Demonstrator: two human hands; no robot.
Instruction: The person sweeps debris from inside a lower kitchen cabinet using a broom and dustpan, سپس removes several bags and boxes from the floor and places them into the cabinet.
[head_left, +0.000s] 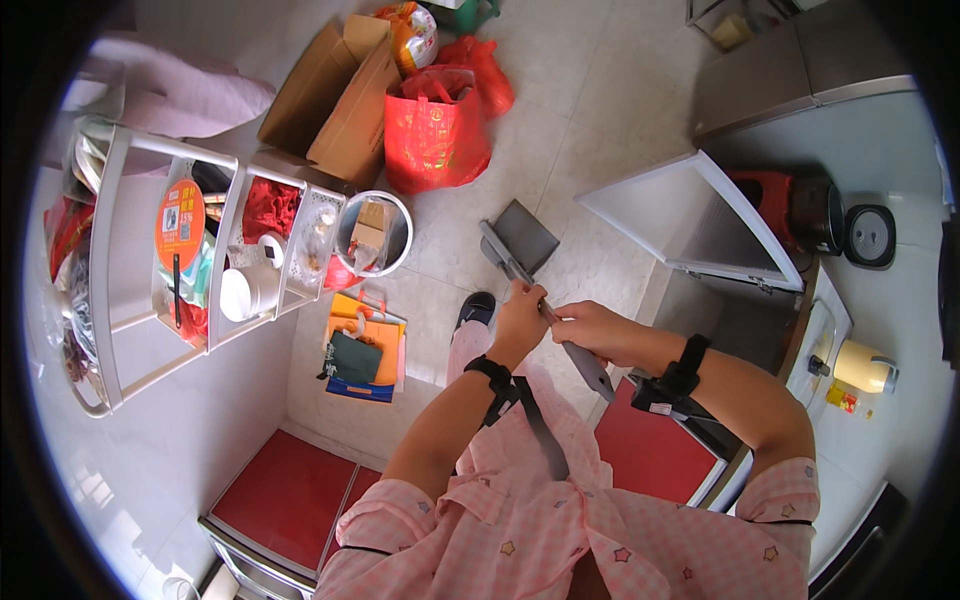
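Observation:
My left hand grips a grey handle partway along its length. A little nearer to me, my right hand closes on the same handle, whose end with a hanging hole points back towards me. Beyond my hands, a flat grey dustpan is at or just above the tiled floor. A narrow grey bar, perhaps a broom head, lies along its left side. How the bar and dustpan join the handle is hidden behind my fingers. My dark slipper shows just left of my left hand.
At the left stand a white shelf rack and a waste bin. A red bag and cardboard box are ahead. A white-framed door juts out at right, near a counter with a yellow kettle. Paper bags lie on the floor.

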